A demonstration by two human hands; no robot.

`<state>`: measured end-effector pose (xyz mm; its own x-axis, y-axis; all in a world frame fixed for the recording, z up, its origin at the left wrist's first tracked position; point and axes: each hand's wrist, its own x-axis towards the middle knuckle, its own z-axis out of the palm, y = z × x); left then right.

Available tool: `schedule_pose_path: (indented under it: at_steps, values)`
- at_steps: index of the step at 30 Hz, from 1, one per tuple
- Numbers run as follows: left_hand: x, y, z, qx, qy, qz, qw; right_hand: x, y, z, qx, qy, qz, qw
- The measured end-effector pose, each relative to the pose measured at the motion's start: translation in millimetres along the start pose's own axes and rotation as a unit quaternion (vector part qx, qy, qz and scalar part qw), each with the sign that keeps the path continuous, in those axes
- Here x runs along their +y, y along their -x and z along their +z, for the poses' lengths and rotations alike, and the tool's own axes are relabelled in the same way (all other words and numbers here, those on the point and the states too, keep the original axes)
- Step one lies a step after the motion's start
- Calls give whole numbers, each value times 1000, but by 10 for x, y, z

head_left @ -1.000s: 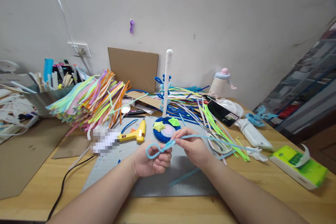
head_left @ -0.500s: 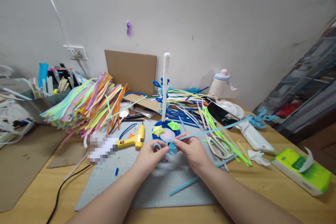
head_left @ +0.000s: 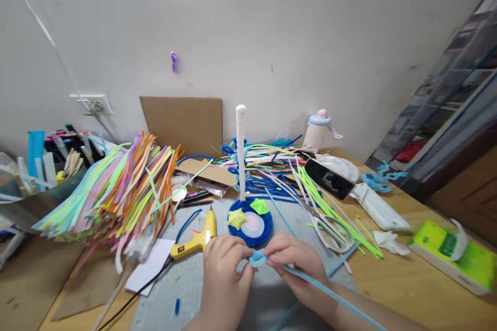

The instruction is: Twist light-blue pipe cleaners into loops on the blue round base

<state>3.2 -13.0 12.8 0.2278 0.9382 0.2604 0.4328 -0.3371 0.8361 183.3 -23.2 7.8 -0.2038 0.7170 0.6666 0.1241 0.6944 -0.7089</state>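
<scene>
Between my two hands is a light blue pipe cleaner [head_left: 258, 258] bent into a small coil, with its long tail running down to the right past my right wrist. My left hand [head_left: 229, 269] pinches the coil's left side between thumb and fingers. On the other side, the fingertips of my right hand [head_left: 295, 258] close on the coil where the tail leaves it. Just beyond my hands stands a round dark blue base [head_left: 254, 240] bearing a yellow star [head_left: 236, 219], a green star [head_left: 260, 206] and a pale pink-and-white disc. A white upright stick [head_left: 241, 155] rises behind it.
A yellow glue gun [head_left: 198, 238] lies left of my hands on the grey cutting mat [head_left: 163, 289]. Scissors [head_left: 332, 230], a phone [head_left: 329, 178] and loose pipe cleaners lie to the right. A big pipe cleaner bundle [head_left: 116, 186] fills the left. A green tissue pack [head_left: 454, 253] sits far right.
The view has shifted, so the table items appear lower. My hands have turned with the coil, and its long tail now points down to the right instead of up to the right.
</scene>
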Motion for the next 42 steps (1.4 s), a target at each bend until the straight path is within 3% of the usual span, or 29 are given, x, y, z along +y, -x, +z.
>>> schedule_pose_path:
  at_steps: [4,10,16,22,27,29,33,38,42]
  values:
    - [-2,16,9,34,-25,-2,999,-21,-33,-49,-14,13,-45,999]
    - [93,67,30,68,-26,64,995,-12,28,-29,-17,11,-64,998]
    - [230,121,-23,140,-145,138,970,-48,74,-2,-20,4,-111,994]
    - [207,134,-64,108,-207,209,950,-38,142,34,-15,34,-138,990]
    - [186,133,-68,135,-187,224,947,-72,149,29,-27,43,-161,986]
    - [180,130,-81,144,-189,229,944,-97,127,34,-39,17,-139,989]
    - [168,122,-110,187,-217,236,929,-130,86,81,-35,-73,-25,996]
    - [162,123,-110,235,-236,237,913,-100,93,137,1,-175,102,979]
    - [159,129,-98,238,-240,239,910,-86,97,125,-1,-175,110,978]
